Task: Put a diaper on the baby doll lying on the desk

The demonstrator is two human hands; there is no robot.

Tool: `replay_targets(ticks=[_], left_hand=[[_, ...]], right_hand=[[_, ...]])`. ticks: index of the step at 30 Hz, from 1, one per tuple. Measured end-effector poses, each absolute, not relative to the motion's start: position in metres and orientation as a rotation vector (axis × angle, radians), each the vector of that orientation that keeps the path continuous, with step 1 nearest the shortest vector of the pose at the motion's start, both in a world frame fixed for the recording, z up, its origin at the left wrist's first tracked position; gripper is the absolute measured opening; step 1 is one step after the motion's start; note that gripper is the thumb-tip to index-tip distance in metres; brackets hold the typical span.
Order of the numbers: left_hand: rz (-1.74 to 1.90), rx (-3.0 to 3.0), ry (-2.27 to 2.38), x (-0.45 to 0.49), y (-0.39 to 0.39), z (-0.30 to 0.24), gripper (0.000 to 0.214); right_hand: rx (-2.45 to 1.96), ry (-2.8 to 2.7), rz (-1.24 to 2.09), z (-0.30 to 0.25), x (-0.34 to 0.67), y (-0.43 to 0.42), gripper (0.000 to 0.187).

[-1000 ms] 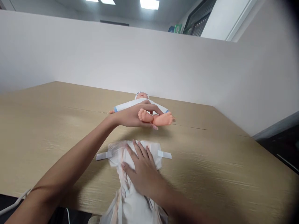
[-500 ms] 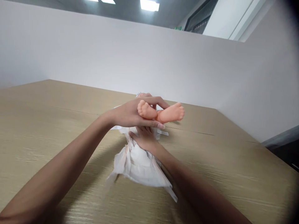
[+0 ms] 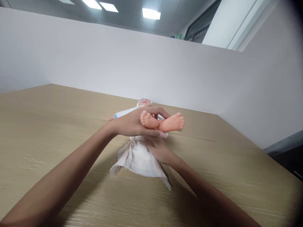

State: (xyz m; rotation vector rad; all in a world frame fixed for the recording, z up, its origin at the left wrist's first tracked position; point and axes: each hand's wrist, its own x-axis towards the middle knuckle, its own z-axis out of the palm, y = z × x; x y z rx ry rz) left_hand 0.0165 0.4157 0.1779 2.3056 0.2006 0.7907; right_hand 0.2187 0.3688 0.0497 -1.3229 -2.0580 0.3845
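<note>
A baby doll [image 3: 144, 102] in a white top lies on its back on the wooden table [image 3: 47, 126], head toward the far wall. My left hand [image 3: 134, 124] is closed around both its ankles and holds the bare feet [image 3: 165, 122] raised. Under the lifted legs lies a white diaper [image 3: 138, 157], its near end spread toward me. My right hand [image 3: 158, 148] rests on the diaper's far part beneath the doll; its fingers are mostly hidden by my left hand and the doll's legs.
White partition walls [image 3: 118, 63] close off the table's back and right sides. The table's right edge drops to a dark floor [image 3: 286, 157]. A seam [image 3: 201, 138] runs across the tabletop behind the doll.
My right hand has pushed the diaper away from me, from the table's near edge to under the doll's raised legs. My left hand has lifted the feet a little higher.
</note>
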Motion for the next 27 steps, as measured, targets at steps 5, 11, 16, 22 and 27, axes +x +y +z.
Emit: replay_targets(ticks=[5,11,16,22,27], left_hand=[[0.692,2.277,0.263,0.017,0.410,0.161,0.046],[0.668,2.337,0.241,0.019,0.395,0.140,0.039],[0.695,2.285,0.288,0.008,0.382,0.137,0.049],[0.591,2.461,0.454,-0.046,0.378,0.131,0.039],[0.549,2.584,0.328,-0.078,0.384,0.091,0.033]], right_hand=[[-1.375,-1.783,0.304,0.046,0.255,0.311,0.025],[-1.248,-1.762,0.154,0.056,0.251,0.293,0.076],[-1.196,-1.883,0.243,0.082,0.234,0.293,0.069],[-1.127,-2.173,0.122,0.092,0.268,0.287,0.048],[-1.072,-2.456,0.006,0.069,0.297,0.284,0.055]])
